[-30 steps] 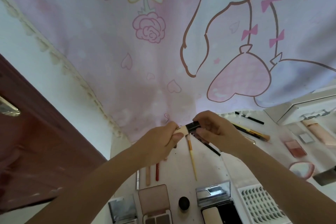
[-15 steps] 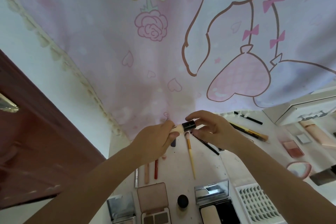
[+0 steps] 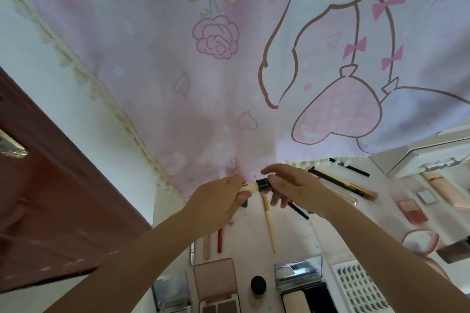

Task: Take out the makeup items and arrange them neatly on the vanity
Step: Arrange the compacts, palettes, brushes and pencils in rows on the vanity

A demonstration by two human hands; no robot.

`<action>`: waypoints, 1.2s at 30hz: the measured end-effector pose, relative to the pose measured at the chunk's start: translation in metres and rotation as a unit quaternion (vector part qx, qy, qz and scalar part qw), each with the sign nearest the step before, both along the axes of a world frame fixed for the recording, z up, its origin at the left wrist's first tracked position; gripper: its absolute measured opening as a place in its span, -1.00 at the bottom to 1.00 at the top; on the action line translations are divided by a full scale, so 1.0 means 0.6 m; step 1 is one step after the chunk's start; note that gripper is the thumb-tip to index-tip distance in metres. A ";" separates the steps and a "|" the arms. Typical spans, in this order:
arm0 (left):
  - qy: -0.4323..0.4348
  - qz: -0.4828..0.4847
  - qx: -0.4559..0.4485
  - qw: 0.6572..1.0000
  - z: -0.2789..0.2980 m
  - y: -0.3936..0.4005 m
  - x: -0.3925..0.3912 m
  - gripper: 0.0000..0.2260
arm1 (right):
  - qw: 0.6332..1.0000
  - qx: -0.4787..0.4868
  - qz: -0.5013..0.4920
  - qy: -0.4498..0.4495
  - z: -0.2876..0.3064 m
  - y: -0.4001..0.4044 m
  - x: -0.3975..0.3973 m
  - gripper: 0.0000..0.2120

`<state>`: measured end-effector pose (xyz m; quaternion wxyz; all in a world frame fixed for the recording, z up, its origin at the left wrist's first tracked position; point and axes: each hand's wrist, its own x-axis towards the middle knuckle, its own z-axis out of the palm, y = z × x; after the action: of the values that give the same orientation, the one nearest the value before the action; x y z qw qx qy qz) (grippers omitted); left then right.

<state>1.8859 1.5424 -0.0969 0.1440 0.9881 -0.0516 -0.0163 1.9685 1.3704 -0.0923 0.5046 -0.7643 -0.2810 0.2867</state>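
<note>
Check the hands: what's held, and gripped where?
Both hold one small beige tube with a black cap. The left hand grips the beige body; the right hand holds the black cap end.

Palettes (image 3: 216, 279) lined up along the tabletop (image 3: 287, 236) near edge, brushes (image 3: 269, 226) behind, lash tray (image 3: 361, 287) to the right.
</note>
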 end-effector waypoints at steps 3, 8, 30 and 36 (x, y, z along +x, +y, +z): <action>-0.011 0.000 0.008 1.000 -0.011 0.000 0.002 -0.74 | 0.999 -0.031 0.003 -0.036 -0.003 0.001 0.001 -0.81; -0.072 -0.002 -0.038 0.997 -0.031 0.009 0.002 -0.47 | 0.998 0.038 -0.020 -0.054 -0.010 -0.006 -0.003 -0.68; 0.100 0.069 -0.113 0.986 -0.139 0.023 -0.016 -0.80 | 0.995 -0.094 0.017 -0.003 -0.111 0.044 -0.007 -0.90; 0.087 0.149 -0.154 0.973 -0.180 0.034 -0.029 -0.66 | 0.977 -0.167 -0.054 -0.119 -0.165 0.039 0.004 -0.90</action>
<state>1.8684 1.5628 -0.2051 0.2989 0.9455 0.1072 -0.0723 1.9712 1.3939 -0.1916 0.3478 -0.8806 -0.2454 0.2083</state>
